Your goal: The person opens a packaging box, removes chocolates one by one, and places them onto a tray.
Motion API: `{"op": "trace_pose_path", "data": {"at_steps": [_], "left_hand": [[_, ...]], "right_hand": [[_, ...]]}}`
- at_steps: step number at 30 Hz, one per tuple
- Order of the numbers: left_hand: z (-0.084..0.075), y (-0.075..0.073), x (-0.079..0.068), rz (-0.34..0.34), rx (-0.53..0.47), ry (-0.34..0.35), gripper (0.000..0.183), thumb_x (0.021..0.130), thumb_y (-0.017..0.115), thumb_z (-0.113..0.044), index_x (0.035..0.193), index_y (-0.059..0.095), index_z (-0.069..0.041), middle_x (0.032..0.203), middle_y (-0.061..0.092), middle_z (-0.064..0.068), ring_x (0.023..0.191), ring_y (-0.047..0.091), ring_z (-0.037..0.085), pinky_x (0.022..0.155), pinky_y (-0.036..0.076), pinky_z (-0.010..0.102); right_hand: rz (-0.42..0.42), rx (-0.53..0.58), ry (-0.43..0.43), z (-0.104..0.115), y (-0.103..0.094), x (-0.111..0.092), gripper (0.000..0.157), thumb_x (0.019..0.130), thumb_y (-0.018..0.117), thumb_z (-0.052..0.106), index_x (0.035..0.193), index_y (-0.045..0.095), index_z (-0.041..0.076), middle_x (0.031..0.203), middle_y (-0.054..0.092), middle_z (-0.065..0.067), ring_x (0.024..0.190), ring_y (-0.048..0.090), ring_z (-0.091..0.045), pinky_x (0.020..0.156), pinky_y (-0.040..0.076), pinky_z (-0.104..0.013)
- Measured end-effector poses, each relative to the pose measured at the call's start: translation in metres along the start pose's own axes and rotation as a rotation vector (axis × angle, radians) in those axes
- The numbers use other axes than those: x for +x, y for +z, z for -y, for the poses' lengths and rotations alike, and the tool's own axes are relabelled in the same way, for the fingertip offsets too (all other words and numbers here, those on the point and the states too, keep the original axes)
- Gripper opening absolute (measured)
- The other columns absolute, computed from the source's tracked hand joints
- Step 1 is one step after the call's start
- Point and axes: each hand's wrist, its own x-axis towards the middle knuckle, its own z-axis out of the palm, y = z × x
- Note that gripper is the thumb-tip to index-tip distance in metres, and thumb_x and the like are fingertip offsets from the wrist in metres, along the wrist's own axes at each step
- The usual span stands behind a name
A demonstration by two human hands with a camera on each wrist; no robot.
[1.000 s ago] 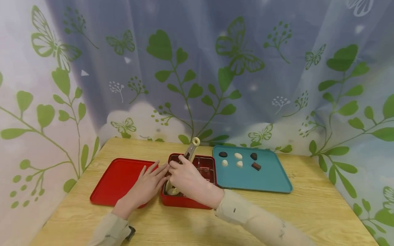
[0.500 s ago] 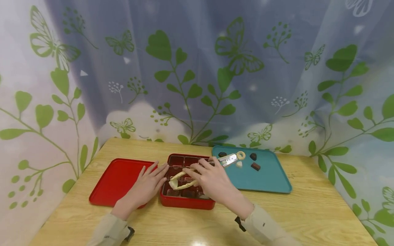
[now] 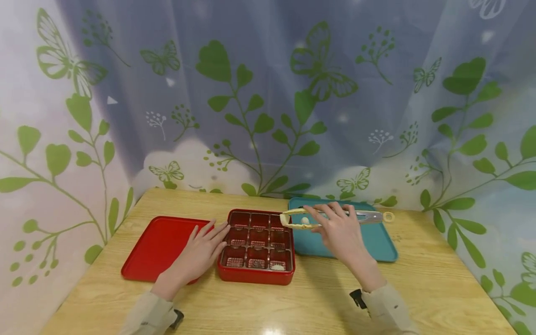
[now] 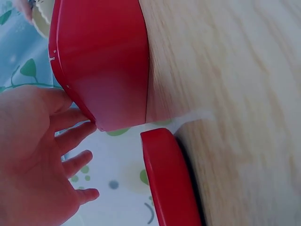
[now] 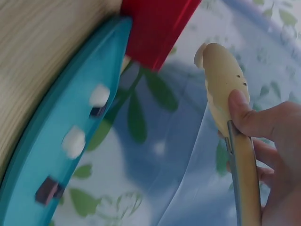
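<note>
My right hand (image 3: 342,232) grips a pair of tongs (image 3: 368,217) with cream tips. The tongs lie nearly level over the left part of the teal tray (image 3: 378,246), tips pointing left at the red box's back right corner. I see nothing pinched between the tips. A white chocolate (image 3: 304,220) shows between the arms; the hand and tongs hide much of the rest. My left hand (image 3: 203,251), fingers straight and spread, touches the left edge of the red divided box (image 3: 256,276). Its front row holds a white piece (image 3: 278,266) at right and a dark piece (image 3: 256,264) in the middle.
A red lid (image 3: 157,249) lies flat left of the box, partly under my left forearm. In the right wrist view, white chocolates (image 5: 74,142) and a dark chocolate (image 5: 46,190) sit on the tray. A patterned curtain (image 3: 259,93) hangs behind the wooden table (image 3: 234,311).
My right hand has carried the tongs from over the box rightward to above the tray, and they have swung from pointing toward me to pointing left. The left hand has stayed put.
</note>
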Motion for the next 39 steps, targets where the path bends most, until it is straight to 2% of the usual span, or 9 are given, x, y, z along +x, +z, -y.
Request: {"op": "trace_pose_path", "data": {"at_steps": [3,8,15,25,28,35,39], "left_hand": [[-0.001,0.002,0.001,-0.012,-0.008,-0.005,0.048,0.103,0.060,-0.022,0.148,0.053,-0.005,0.153,0.049,0.012,0.148,0.032,0.039,0.115,0.022,0.070],[-0.004,0.004,0.003,0.016,-0.008,-0.018,0.055,0.104,0.058,-0.032,0.152,0.048,-0.007,0.158,0.043,0.011,0.151,0.027,0.038,0.117,0.019,0.069],[-0.006,0.006,0.003,0.033,0.003,-0.031,0.061,0.102,0.058,-0.039,0.152,0.047,-0.007,0.159,0.042,0.010,0.152,0.025,0.038,0.118,0.017,0.069],[-0.006,0.007,0.003,0.037,0.020,-0.032,0.060,0.101,0.061,-0.037,0.151,0.048,-0.006,0.160,0.040,0.010,0.152,0.025,0.039,0.116,0.018,0.071],[-0.007,0.006,0.002,0.045,0.019,-0.032,0.060,0.102,0.060,-0.037,0.152,0.048,-0.006,0.160,0.040,0.010,0.152,0.024,0.039,0.116,0.017,0.071],[-0.007,0.003,0.001,0.063,0.008,-0.036,0.062,0.102,0.059,-0.039,0.153,0.046,-0.006,0.161,0.038,0.010,0.152,0.023,0.040,0.116,0.016,0.072],[-0.007,0.002,0.002,0.068,0.001,-0.026,0.063,0.102,0.059,-0.041,0.153,0.046,-0.006,0.161,0.038,0.011,0.152,0.024,0.040,0.116,0.015,0.072]], "right_hand": [[0.030,-0.024,0.055,-0.015,0.002,-0.009,0.060,0.080,0.086,0.013,0.136,0.067,0.023,0.118,0.069,-0.003,0.105,0.058,-0.029,0.084,0.043,-0.051],[0.110,-0.050,0.107,-0.029,0.005,-0.020,0.056,0.080,0.086,0.011,0.133,0.069,0.021,0.115,0.071,-0.004,0.102,0.058,-0.029,0.082,0.042,-0.050],[0.243,-0.055,0.110,-0.027,0.011,-0.029,0.053,0.076,0.089,0.024,0.127,0.074,0.022,0.108,0.072,0.001,0.094,0.055,-0.023,0.075,0.037,-0.045],[0.357,-0.017,0.124,-0.022,0.016,-0.031,0.052,0.078,0.087,0.023,0.128,0.073,0.022,0.109,0.071,0.000,0.089,0.049,-0.023,0.070,0.026,-0.041],[0.353,-0.014,0.131,-0.023,0.015,-0.031,0.054,0.078,0.088,0.020,0.130,0.072,0.020,0.110,0.070,-0.001,0.092,0.051,-0.024,0.070,0.027,-0.041],[0.219,-0.025,0.129,-0.030,0.006,-0.031,0.060,0.078,0.088,0.024,0.134,0.069,0.018,0.113,0.070,-0.004,0.098,0.057,-0.026,0.074,0.036,-0.043],[0.204,-0.021,0.116,-0.028,0.001,-0.028,0.063,0.078,0.088,0.027,0.137,0.067,0.019,0.114,0.070,-0.003,0.098,0.056,-0.026,0.075,0.037,-0.044]]}}
